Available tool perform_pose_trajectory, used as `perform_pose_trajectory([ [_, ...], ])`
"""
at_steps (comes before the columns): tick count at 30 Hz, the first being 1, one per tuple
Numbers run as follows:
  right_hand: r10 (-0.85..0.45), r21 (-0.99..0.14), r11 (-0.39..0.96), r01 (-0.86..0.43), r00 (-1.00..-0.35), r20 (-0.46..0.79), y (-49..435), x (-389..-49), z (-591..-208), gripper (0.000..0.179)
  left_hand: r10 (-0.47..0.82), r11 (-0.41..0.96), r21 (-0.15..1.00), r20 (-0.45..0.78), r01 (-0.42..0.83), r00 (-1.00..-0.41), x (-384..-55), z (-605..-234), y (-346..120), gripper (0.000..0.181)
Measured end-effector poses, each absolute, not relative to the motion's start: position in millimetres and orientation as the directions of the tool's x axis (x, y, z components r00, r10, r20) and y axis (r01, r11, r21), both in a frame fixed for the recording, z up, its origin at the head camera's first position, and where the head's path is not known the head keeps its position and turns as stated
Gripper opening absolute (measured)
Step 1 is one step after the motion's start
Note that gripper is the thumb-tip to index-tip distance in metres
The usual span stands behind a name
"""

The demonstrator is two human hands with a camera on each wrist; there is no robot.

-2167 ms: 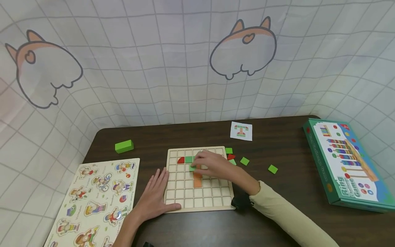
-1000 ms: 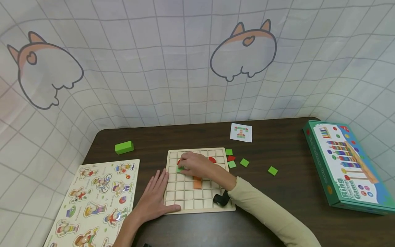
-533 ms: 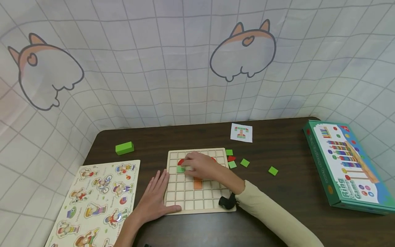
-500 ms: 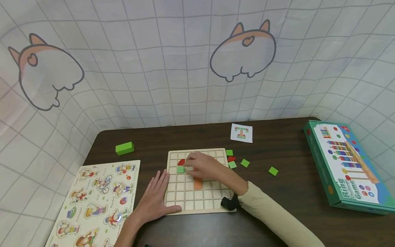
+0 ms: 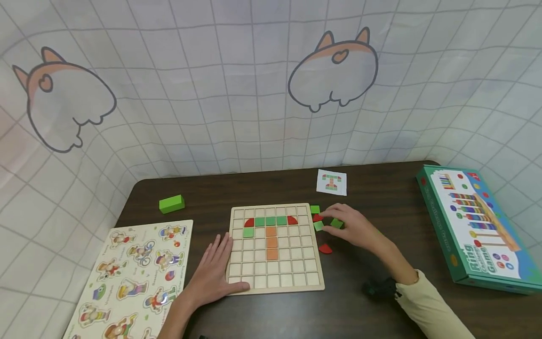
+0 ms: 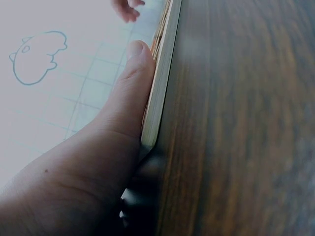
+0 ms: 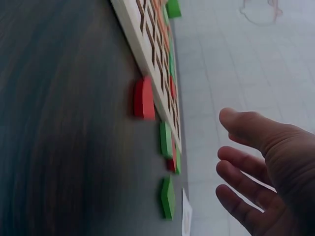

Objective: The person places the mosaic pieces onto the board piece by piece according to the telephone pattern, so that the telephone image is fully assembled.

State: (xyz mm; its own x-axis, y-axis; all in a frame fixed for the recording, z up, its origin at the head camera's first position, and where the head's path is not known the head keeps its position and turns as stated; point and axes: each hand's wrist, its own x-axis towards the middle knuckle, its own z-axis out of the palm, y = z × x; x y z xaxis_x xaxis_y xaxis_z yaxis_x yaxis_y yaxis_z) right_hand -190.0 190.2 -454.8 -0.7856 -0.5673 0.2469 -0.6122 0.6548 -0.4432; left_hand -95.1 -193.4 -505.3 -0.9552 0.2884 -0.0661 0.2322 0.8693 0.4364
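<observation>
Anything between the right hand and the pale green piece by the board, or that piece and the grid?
Nothing visible between the right hand and the pale green piece. Toward the grid, only the board's right rim lies in between; probably easily lifted over.

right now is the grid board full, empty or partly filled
Partly filled: the grid board holds red, green and orange pieces, while its two bottom rows show bare squares.

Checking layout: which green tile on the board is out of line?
The green tile directly below the leftmost red piece; the other three share one row.
</observation>
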Motion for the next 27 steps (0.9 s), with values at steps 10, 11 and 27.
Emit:
perform_pose_trajectory([
  [10,-0.565,-0.449,0.636,-0.627,-0.775,0.282,202.9,-193.6,-460.4,0.034,0.288,0.869,0.436,-0.064,0.233,-0.956,-97.3,-505.8,-192.2,0.124],
  [11,-0.572,-0.449,0.635,-0.628,-0.774,0.274,201.5,-192.8,-461.2,0.033,0.289,0.869,0.436,-0.063,0.234,-0.955,-97.2,-506.0,-192.2,0.124],
  [27,-0.598,-0.41,0.694,-0.592,-0.791,0.13,189.2,-187.1,-469.1,0.031,0.278,0.881,0.417,-0.075,0.223,-0.958,-96.1,-506.7,-192.9,0.125],
])
